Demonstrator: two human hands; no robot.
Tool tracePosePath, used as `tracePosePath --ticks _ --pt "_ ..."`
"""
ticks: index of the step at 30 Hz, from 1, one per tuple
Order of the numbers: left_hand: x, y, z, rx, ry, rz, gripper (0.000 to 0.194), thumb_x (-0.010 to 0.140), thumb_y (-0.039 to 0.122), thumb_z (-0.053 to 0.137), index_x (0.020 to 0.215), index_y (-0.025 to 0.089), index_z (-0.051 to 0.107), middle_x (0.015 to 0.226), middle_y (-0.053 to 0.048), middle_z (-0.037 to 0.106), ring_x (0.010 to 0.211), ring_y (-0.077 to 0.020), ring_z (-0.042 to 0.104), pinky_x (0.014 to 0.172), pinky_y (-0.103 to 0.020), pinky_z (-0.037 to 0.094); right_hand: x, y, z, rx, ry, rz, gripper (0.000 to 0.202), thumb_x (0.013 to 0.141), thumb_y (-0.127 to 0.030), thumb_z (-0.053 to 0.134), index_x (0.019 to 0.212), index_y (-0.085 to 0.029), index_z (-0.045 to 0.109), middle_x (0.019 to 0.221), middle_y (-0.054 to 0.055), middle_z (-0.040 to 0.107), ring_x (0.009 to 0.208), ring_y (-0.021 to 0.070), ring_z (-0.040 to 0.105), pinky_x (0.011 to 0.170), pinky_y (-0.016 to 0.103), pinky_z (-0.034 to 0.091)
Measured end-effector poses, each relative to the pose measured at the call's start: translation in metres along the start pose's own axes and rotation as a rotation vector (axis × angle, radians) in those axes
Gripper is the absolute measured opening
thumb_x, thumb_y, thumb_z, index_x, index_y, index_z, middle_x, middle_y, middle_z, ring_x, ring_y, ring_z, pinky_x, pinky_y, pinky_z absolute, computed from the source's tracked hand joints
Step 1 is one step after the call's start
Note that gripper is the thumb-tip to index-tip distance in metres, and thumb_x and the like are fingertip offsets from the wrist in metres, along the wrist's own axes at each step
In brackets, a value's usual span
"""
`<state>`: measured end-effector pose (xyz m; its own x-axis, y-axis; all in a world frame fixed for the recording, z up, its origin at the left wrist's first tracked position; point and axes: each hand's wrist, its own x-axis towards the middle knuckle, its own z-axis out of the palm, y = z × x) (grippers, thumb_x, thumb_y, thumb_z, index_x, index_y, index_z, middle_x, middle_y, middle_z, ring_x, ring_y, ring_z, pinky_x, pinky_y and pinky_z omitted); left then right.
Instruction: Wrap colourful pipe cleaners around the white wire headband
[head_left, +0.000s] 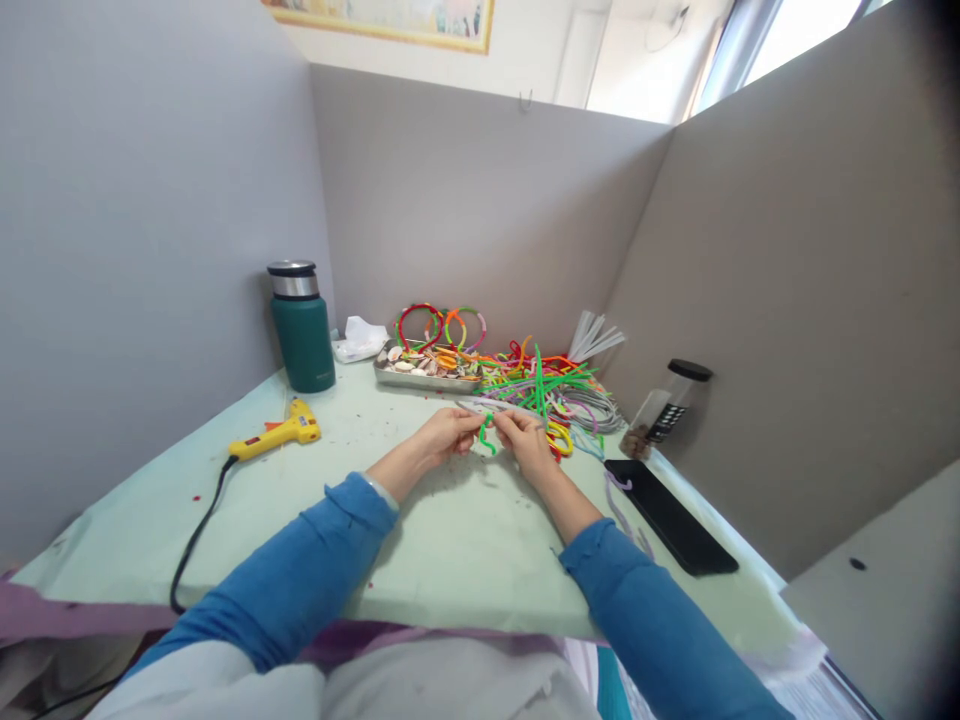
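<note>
A short green pipe cleaner [487, 440] is pinched between my two hands over the middle of the table, one curled end hanging down. My left hand [450, 435] grips it from the left with thumb and fingertips. From the other side my right hand [523, 438] pinches it too, its fingers closed. Just beyond the hands lies a heap of colourful pipe cleaners [555, 380], with a yellow coil [559, 438] close to my right hand. Behind my hands sits a metal tray [424, 381] of small mixed pieces.
A yellow glue gun [277, 432] with a black cord lies left, near a green bottle [304, 340] and tissues [362, 337]. Decorated hoops [420, 325] stand behind the tray. To the right are a black phone [671, 515], a clear jar [667, 410] and glue sticks [592, 338]. Grey partitions surround the table.
</note>
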<state>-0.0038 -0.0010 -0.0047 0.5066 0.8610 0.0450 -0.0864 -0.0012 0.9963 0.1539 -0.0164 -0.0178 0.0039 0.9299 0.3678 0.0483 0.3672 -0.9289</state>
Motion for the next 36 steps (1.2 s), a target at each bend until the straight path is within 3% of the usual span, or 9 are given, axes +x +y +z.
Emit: tracePosePath --ticks 5,11,16,26,31,36 --pt "-0.0001 0.0037 0.0019 0.252 0.031 0.085 0.032 0.073 0.044 0.057 0.068 0.012 0.057 0.037 0.005 0.042 0.032 -0.0054 0.035 0.039 -0.020 0.024 0.0021 0.0049 -0.0039 0.084 -0.050 0.063 0.032 0.070 -0.046 0.061 0.058 -0.018 0.051 0.047 -0.005 0.041 0.041 0.0072 0.029 0.041 0.024 0.019" --pt "0.0037 0.0022 0.0005 0.256 0.070 0.133 0.025 0.072 0.031 0.058 0.086 0.010 0.059 0.058 0.001 0.057 0.033 -0.0034 0.039 0.038 -0.019 0.028 0.0037 0.0096 -0.0045 0.209 -0.069 0.067 0.031 0.071 -0.043 0.063 0.059 -0.017 0.050 0.050 -0.005 0.042 0.039 0.0056 0.030 0.040 0.023 0.019" --pt "0.0060 -0.0020 -0.0016 0.306 0.067 0.231 0.036 0.068 0.027 0.063 0.099 0.011 0.058 0.064 0.002 0.059 0.034 -0.0028 0.039 0.037 -0.018 0.030 0.0025 0.0097 -0.0022 0.254 -0.141 0.109 0.030 0.070 -0.042 0.064 0.061 -0.017 0.051 0.049 -0.006 0.041 0.038 0.0048 0.030 0.039 0.022 0.017" --pt "0.0038 0.0011 -0.0006 0.330 0.165 0.325 0.037 0.065 0.038 0.065 0.090 0.011 0.060 0.056 0.004 0.053 0.037 -0.0038 0.039 0.038 -0.018 0.028 0.0017 0.0062 -0.0002 0.271 -0.132 0.146 0.033 0.067 -0.046 0.066 0.063 -0.017 0.051 0.048 -0.006 0.040 0.038 0.0044 0.029 0.037 0.020 0.018" --pt "0.0030 0.0029 0.0002 0.335 0.208 0.311 0.031 0.063 0.038 0.067 0.078 0.012 0.059 0.040 0.008 0.041 0.035 -0.0046 0.035 0.038 -0.018 0.024 0.0013 0.0075 -0.0002 0.263 -0.158 0.121 0.032 0.069 -0.044 0.065 0.060 -0.017 0.049 0.049 -0.006 0.040 0.038 0.0045 0.029 0.038 0.021 0.018" --pt "0.0031 0.0037 0.0020 0.262 0.224 0.286 0.033 0.059 0.039 0.070 0.071 0.013 0.054 0.042 0.008 0.045 0.034 -0.0045 0.035 0.038 -0.019 0.025 0.0002 0.0053 0.0008 0.241 -0.179 0.102 0.032 0.070 -0.044 0.063 0.060 -0.017 0.048 0.050 -0.006 0.040 0.038 0.0046 0.029 0.039 0.021 0.019"
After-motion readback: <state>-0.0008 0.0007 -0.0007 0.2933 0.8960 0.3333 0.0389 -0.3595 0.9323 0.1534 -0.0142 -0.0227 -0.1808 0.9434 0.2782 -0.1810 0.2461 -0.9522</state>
